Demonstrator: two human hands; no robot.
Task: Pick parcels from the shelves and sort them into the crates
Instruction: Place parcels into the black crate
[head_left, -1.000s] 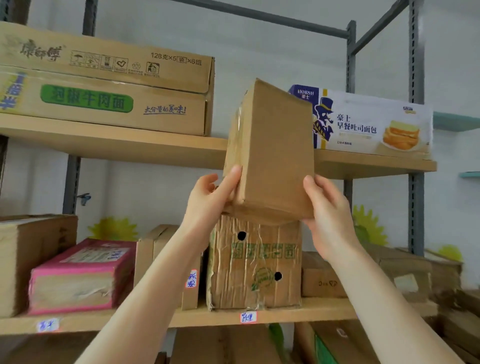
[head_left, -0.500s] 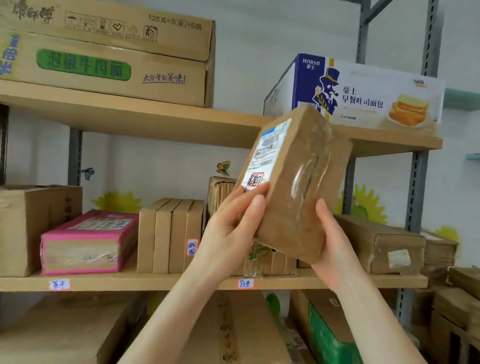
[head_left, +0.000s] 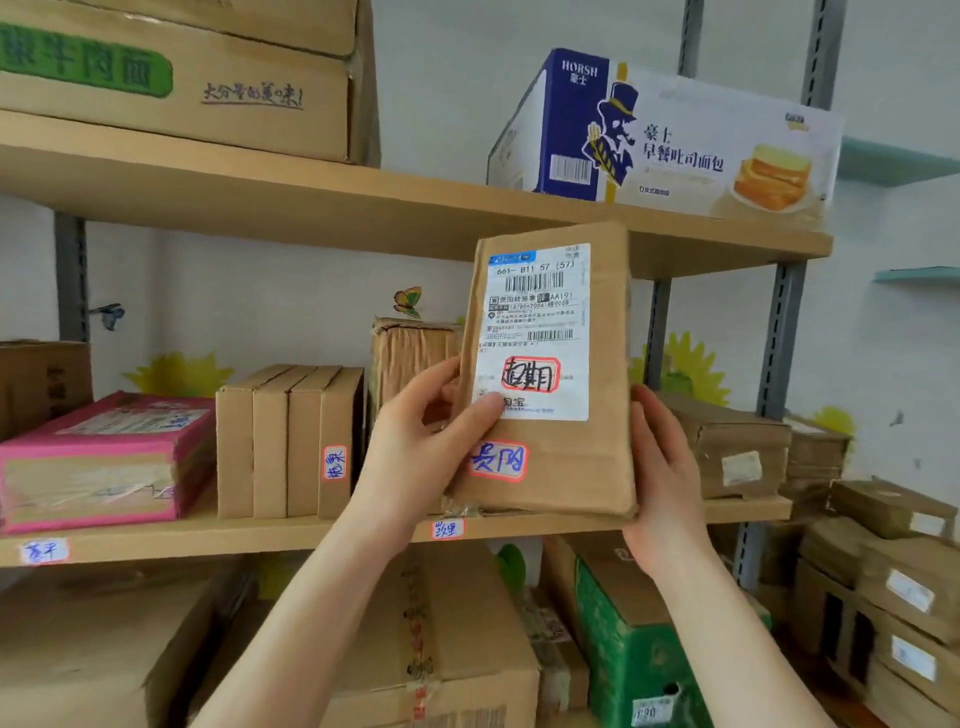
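Head view, nearest first: the left hand (head_left: 421, 441) grips the brown parcel (head_left: 576, 462) at its left edge, thumb pressed on the lower corner of the shipping label (head_left: 537, 322), the other fingers curled behind. The right hand (head_left: 660, 478) cups the lower right edge, thumb lying along it; its fingers are hidden behind the cardboard. The parcel is held upright in the air, in front of the middle shelf board (head_left: 260, 535) and clear of it, label facing the camera.

This looks like the reading step: the parcel is off the shelf and its handwritten marks are being checked. Next comes choosing the matching crate, and since no crate is in view, that means turning away from the shelf.

On that board, further back, sit a pink parcel (head_left: 104, 457) and a row of flat cartons (head_left: 285, 441); above it stands a bread box (head_left: 675, 140).
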